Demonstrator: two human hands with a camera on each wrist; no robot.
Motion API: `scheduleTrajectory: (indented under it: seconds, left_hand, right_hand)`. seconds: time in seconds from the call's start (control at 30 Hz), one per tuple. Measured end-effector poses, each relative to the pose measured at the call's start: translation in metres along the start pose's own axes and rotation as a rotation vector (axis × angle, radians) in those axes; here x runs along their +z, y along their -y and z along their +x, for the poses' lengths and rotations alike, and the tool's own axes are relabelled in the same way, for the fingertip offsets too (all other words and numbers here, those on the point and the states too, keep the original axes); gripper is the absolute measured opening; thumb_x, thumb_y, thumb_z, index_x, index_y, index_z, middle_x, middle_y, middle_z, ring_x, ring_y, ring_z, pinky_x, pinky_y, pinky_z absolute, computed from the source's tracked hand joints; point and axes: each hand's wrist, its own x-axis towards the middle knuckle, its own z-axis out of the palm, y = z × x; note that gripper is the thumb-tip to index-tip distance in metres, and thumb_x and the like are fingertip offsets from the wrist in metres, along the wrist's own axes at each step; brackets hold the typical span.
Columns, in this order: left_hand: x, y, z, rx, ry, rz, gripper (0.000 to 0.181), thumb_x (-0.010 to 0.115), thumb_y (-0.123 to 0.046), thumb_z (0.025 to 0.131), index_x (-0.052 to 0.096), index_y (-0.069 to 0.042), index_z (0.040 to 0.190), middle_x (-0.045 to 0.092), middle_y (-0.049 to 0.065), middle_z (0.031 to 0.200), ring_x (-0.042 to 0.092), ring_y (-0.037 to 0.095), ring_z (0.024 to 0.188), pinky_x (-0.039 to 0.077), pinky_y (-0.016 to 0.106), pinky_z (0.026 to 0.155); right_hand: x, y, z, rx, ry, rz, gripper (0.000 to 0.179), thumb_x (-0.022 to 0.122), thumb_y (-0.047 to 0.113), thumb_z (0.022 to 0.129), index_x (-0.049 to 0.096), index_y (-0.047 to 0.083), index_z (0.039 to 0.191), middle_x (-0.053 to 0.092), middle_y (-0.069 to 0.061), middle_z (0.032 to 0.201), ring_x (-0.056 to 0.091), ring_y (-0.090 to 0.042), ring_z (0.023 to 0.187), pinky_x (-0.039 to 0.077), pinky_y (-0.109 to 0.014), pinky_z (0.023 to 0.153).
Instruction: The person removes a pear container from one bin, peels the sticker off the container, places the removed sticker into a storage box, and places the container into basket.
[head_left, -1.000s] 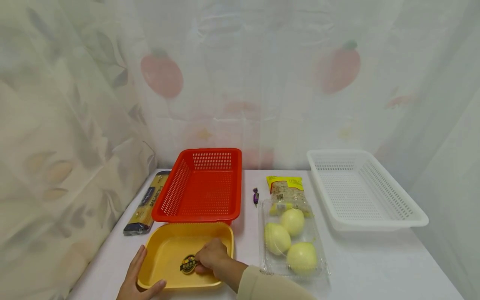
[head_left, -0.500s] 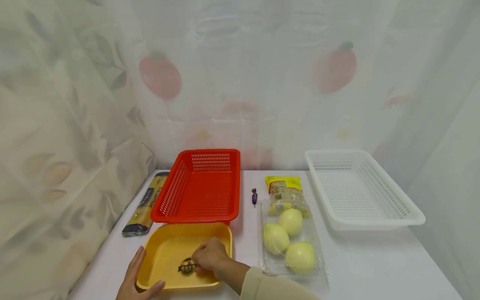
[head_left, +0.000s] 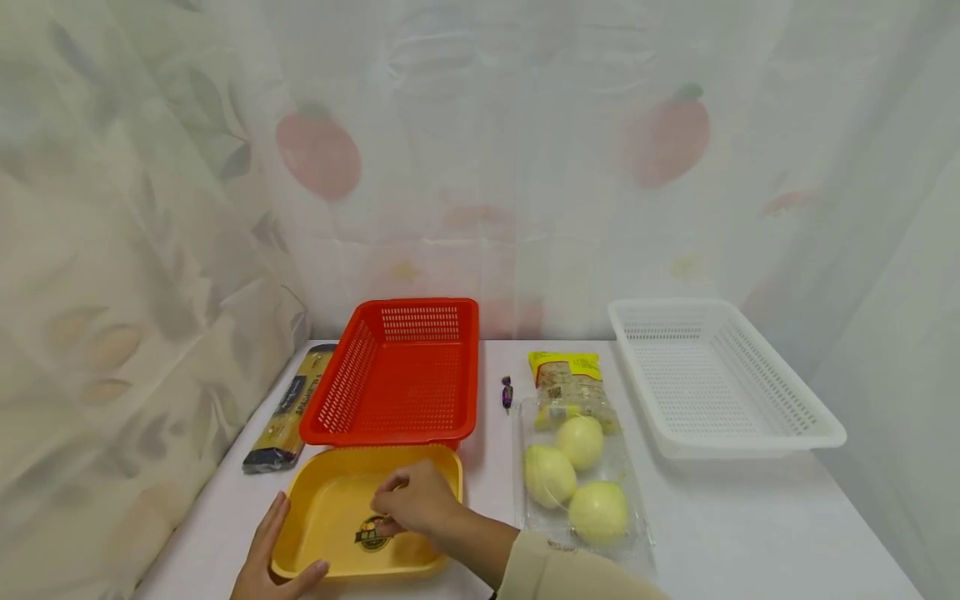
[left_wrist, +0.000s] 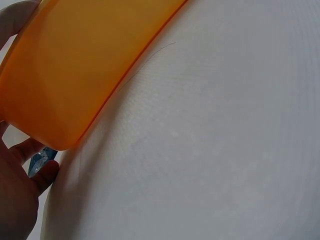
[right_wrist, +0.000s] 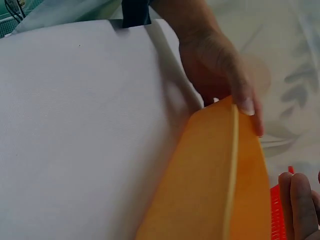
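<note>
A shallow yellow plastic basin (head_left: 330, 500) stands at the table's near edge. Its floor carries a round dark sticker (head_left: 371, 533) with printed lettering. My left hand (head_left: 266, 554) holds the basin's near left corner, thumb over the front rim and fingers along the left side; in the right wrist view this left hand (right_wrist: 212, 60) spans the corner. My right hand (head_left: 420, 504) is inside the basin, its thumb at the sticker's right edge. A gap shows between thumb and bent index finger. In the right wrist view, the right-hand fingers (right_wrist: 301, 200) appear fairly straight at the lower right.
Behind the basin is a red basket (head_left: 472, 367), with a spaghetti packet (head_left: 288, 412) to its left. A purple wrapped candy (head_left: 507, 393), a yellow-topped bag (head_left: 566, 371) and a clear box (head_left: 525, 521) of pale round fruits (head_left: 598, 511) lie right. Farther right stands a white basket (head_left: 750, 442).
My right hand has shifted slightly up and left over the sticker, and a gap between thumb and index finger now shows. The left hand stays at its corner.
</note>
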Motion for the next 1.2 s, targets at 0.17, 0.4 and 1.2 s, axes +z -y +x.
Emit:
scheduleTrajectory:
  seconds: [0.17,0.4,1.2]
  left_hand:
    - [0.0,0.001,0.001,0.021,-0.007,-0.004,0.121,0.081,-0.044,0.075,-0.003,-0.006,0.154,-0.01,0.016,0.159,0.001,0.045,0.141,0.013,0.064,0.107]
    - [-0.001,0.001,0.0,0.057,-0.014,-0.032,0.118,0.081,-0.039,0.076,-0.001,-0.006,0.154,-0.007,0.017,0.159,0.002,0.046,0.14,0.013,0.066,0.106]
    - [-0.002,0.002,0.001,-0.027,0.026,-0.082,0.124,0.081,-0.047,0.074,-0.006,-0.009,0.154,-0.016,0.011,0.159,0.005,0.046,0.14,0.019,0.061,0.107]
  right_hand:
    - [-0.009,0.012,-0.009,-0.025,0.039,0.014,0.005,0.072,0.0,0.083,0.069,0.0,0.088,0.062,-0.007,0.079,0.068,-0.022,0.062,0.057,-0.029,0.058]
    - [-0.021,0.024,-0.019,-0.056,0.081,0.058,0.007,0.072,0.0,0.083,0.07,0.0,0.089,0.064,-0.008,0.082,0.068,-0.024,0.064,0.057,-0.031,0.06]
    - [-0.059,0.055,-0.058,-0.131,0.158,0.09,0.015,0.07,0.007,0.086,0.07,0.003,0.1,0.066,-0.008,0.088,0.068,-0.024,0.069,0.058,-0.036,0.063]
